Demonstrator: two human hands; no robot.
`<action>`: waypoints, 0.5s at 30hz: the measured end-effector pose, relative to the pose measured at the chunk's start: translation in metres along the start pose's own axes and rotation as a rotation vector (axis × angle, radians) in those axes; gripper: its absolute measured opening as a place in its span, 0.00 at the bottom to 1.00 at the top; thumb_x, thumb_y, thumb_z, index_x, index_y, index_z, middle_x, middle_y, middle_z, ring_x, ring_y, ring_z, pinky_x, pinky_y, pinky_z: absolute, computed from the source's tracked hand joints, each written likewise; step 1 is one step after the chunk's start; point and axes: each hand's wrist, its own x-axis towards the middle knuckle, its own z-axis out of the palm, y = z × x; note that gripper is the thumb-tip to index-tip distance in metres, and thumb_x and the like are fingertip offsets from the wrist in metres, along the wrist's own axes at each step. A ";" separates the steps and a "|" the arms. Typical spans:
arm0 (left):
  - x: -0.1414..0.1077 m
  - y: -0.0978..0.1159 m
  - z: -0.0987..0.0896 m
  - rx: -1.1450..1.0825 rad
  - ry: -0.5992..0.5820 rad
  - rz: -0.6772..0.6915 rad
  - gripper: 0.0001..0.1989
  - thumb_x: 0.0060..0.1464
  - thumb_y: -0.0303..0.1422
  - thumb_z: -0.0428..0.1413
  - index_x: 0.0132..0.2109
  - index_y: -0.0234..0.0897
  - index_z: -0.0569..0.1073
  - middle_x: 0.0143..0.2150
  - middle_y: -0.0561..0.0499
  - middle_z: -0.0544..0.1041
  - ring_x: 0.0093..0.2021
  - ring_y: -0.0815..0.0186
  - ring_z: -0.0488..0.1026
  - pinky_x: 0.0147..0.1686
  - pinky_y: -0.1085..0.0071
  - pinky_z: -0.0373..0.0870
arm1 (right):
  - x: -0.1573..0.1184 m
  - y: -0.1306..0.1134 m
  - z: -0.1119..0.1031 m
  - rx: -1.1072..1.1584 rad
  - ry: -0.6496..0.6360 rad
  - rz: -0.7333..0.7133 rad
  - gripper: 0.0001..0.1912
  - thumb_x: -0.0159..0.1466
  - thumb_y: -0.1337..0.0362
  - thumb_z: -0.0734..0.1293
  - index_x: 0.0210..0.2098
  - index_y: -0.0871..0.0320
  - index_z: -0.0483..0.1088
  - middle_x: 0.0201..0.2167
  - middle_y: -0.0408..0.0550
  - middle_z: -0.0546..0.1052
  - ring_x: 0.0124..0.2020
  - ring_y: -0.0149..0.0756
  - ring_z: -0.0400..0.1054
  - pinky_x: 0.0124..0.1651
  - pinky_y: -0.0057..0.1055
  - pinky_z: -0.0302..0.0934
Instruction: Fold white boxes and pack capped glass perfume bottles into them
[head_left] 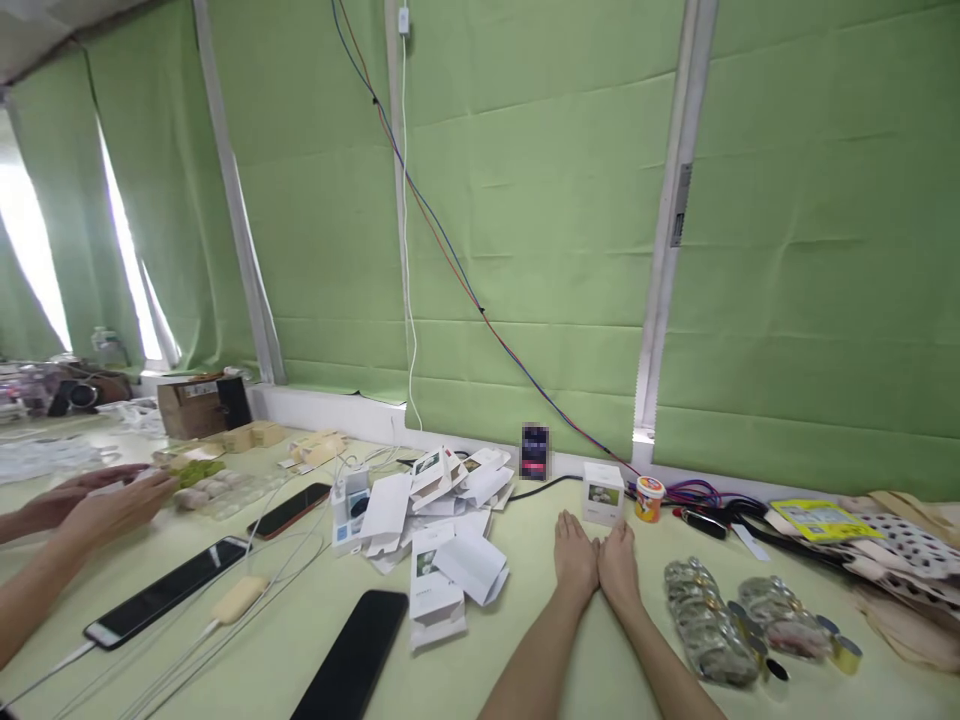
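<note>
Nearest, at the bottom edge of the worktop [540, 640], lies a black phone [354, 655], dark side up. Over to the right sit two clear-wrapped bundles [709, 622] of what look like metallic rings, a few loose gold-coloured rings [847, 655] beside them.

Between phone and bundles, the person's forearms reach forward. The left hand [574, 556] and right hand [618, 562] lie palm down, side by side, thumb sides meeting; the fingers of both are stretched out and relaxed, apparently gripping nothing. Just ahead of them stands the small white printed box [602, 493], upright and squared up; whether any fingertip touches it, I cannot tell.

To its left, well within reach, is a heap of white cartons [436, 590], flattened or partly open. Judging by this, one box is formed and set up, while those in the heap remain unformed; whether the box is filled does not show.

Just right of the box stands an orange tub [649, 499]. Behind, a small upright screen [535, 452], its display blurred, leans near the green sheeting [540, 230].
</note>
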 end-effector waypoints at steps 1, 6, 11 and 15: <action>-0.005 -0.002 -0.003 0.021 -0.003 0.015 0.30 0.55 0.31 0.46 0.62 0.17 0.58 0.66 0.32 0.53 0.67 0.48 0.45 0.66 0.54 0.38 | -0.007 0.000 -0.001 -0.007 -0.029 -0.052 0.17 0.65 0.62 0.64 0.53 0.58 0.65 0.54 0.51 0.69 0.50 0.43 0.68 0.50 0.47 0.64; -0.049 -0.016 -0.026 0.065 -0.029 0.172 0.27 0.52 0.27 0.46 0.61 0.27 0.62 0.64 0.36 0.59 0.66 0.47 0.51 0.64 0.49 0.45 | -0.057 0.005 -0.014 -0.025 -0.208 -0.294 0.21 0.63 0.77 0.58 0.55 0.62 0.66 0.60 0.56 0.66 0.62 0.44 0.57 0.63 0.44 0.49; -0.102 -0.015 -0.060 0.094 -0.022 0.409 0.21 0.47 0.24 0.50 0.50 0.33 0.73 0.60 0.40 0.68 0.63 0.52 0.59 0.62 0.57 0.54 | -0.123 0.028 -0.037 0.004 -0.321 -0.479 0.28 0.62 0.74 0.54 0.61 0.60 0.60 0.63 0.49 0.60 0.65 0.41 0.52 0.66 0.43 0.44; -0.103 -0.007 -0.106 0.180 0.144 0.465 0.23 0.45 0.22 0.51 0.50 0.38 0.72 0.63 0.46 0.63 0.66 0.57 0.53 0.65 0.60 0.47 | -0.146 0.063 -0.043 0.053 -0.467 -0.681 0.26 0.62 0.68 0.58 0.59 0.48 0.62 0.62 0.43 0.59 0.63 0.44 0.54 0.62 0.46 0.53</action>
